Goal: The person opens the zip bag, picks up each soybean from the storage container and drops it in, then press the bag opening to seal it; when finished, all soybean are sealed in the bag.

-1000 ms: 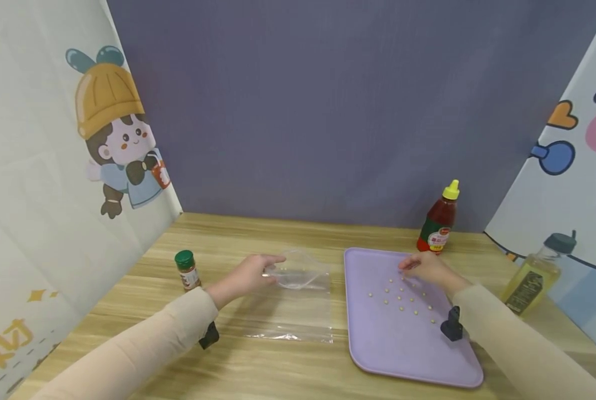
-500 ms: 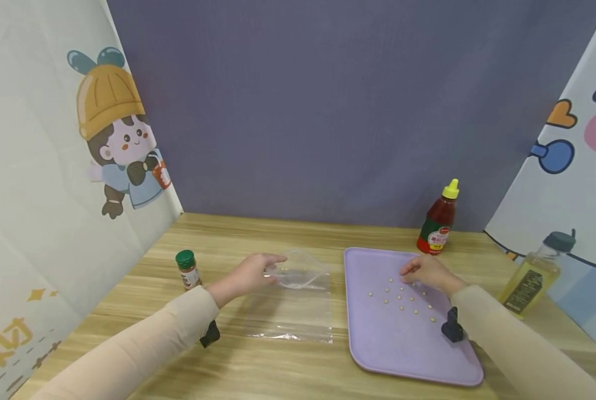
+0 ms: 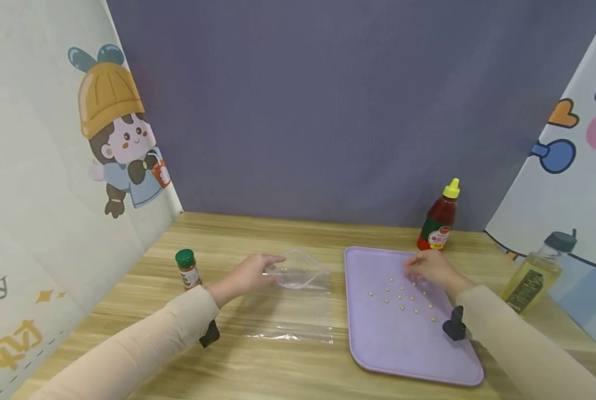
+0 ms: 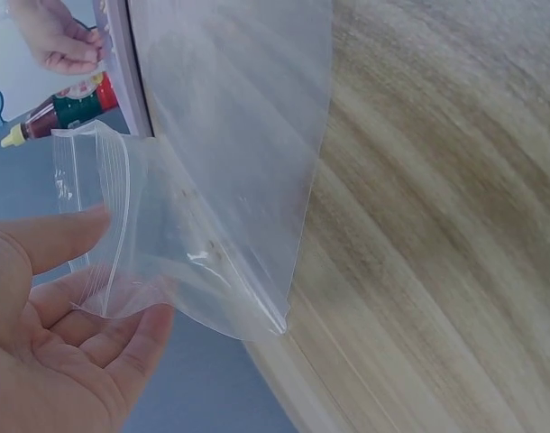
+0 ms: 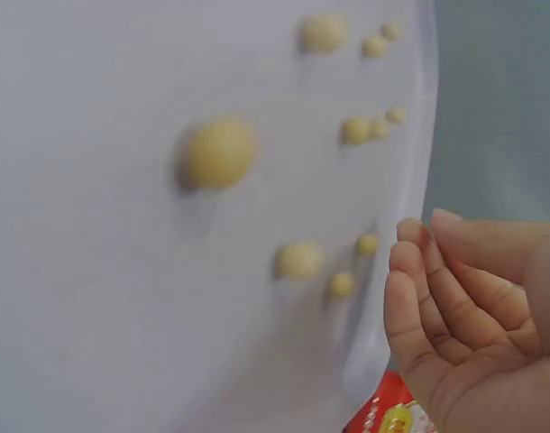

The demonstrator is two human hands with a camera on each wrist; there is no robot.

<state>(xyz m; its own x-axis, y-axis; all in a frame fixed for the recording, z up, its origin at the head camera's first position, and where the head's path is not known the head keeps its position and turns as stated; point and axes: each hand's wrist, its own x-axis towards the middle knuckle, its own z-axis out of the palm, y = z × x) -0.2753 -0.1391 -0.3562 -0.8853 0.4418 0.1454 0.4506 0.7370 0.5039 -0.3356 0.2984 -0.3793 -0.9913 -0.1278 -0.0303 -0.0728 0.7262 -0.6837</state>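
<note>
My left hand (image 3: 250, 273) grips the rim of a clear zip bag (image 3: 303, 314), thumb on one side and fingers on the other in the left wrist view. The bag's mouth gapes, and a few small yellow beans show inside. Several pale yellow soybeans (image 3: 402, 307) lie scattered on a lilac tray (image 3: 393, 355) to the right. Over the tray's far right part is my right hand (image 3: 434, 270), raised off its surface. In the right wrist view its thumb (image 5: 482, 244) and index tips come together; any bean pinched there is hidden.
Behind the tray stands a red sauce bottle (image 3: 437, 222) with a yellow cap. An oil bottle (image 3: 533, 280) is at the right, near the right sleeve. A green-capped spice jar (image 3: 188, 269) stands beside the left forearm.
My right hand reached down to the tray and has come up slightly, shifting right. A soybean that lay under its fingertips is gone from the tray. The left hand and bag stay put.
</note>
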